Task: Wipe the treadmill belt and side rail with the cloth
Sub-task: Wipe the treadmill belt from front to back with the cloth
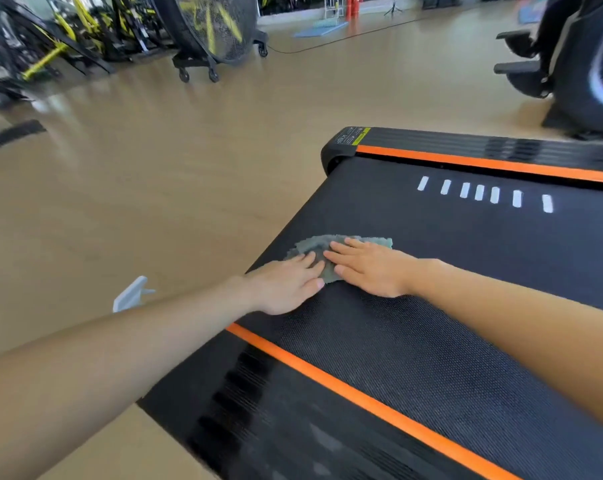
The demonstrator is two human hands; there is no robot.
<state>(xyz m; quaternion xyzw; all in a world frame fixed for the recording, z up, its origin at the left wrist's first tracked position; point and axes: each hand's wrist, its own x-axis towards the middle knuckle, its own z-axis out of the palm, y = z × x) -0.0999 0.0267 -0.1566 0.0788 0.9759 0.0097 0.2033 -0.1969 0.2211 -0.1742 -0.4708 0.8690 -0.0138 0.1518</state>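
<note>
Because the grey-green cloth (331,252) is soft and limp on the treadmill belt (431,348) near its left edge, left hand (286,285) and right hand (369,268) press it flat, open-palmed, gripping nothing

A gym: treadmill (431,341), yellow-black weight machines (68,32), big wheeled floor fan (213,26), mats.
</note>
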